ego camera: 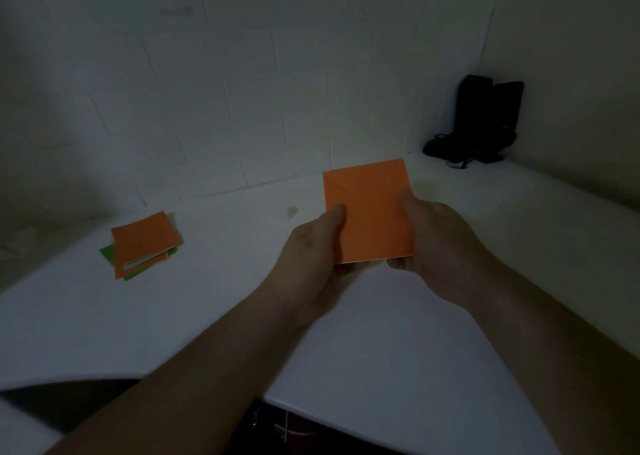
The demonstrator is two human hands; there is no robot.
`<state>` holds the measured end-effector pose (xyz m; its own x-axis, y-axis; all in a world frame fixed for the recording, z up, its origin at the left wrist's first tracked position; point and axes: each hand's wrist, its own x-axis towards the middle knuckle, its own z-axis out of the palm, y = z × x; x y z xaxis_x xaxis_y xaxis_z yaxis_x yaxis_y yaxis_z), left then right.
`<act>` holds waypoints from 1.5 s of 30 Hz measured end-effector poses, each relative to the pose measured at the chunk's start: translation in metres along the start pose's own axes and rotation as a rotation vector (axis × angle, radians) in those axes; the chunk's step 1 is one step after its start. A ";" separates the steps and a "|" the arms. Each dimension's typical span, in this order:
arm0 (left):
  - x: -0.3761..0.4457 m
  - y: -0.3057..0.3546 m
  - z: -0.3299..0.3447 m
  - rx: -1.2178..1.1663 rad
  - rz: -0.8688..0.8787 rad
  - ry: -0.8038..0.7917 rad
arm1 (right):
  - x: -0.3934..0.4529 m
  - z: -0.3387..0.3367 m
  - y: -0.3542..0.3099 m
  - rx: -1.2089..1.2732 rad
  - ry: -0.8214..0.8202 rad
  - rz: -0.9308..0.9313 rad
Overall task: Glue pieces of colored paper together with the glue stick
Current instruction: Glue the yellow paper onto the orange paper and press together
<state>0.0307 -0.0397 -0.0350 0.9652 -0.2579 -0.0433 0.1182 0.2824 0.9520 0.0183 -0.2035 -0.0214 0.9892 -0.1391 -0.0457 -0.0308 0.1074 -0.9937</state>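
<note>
An orange paper square [369,208] is held up above the white table [207,316], right of centre. My left hand [311,250] grips its left edge with the thumb on top. My right hand [433,239] grips its right edge the same way. A small pile of orange and green paper squares [142,243] lies on the table to the left, apart from both hands. No glue stick is visible.
Black objects with a cord [481,122] stand in the far right corner against the wall. A white tiled wall [242,90] closes off the back of the table. The table's near edge [346,416] runs below my forearms.
</note>
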 end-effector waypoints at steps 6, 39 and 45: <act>0.001 -0.007 -0.003 0.019 0.005 -0.007 | 0.002 -0.007 -0.001 -0.002 -0.012 -0.062; -0.006 -0.004 0.006 0.017 0.103 0.005 | 0.000 -0.007 0.010 -0.133 -0.167 -0.213; -0.004 -0.004 0.001 0.133 0.110 0.075 | 0.000 -0.003 -0.001 -0.154 0.041 -0.070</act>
<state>0.0266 -0.0407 -0.0379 0.9858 -0.1616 0.0455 -0.0161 0.1788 0.9838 0.0174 -0.2065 -0.0208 0.9831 -0.1814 0.0235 0.0136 -0.0558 -0.9983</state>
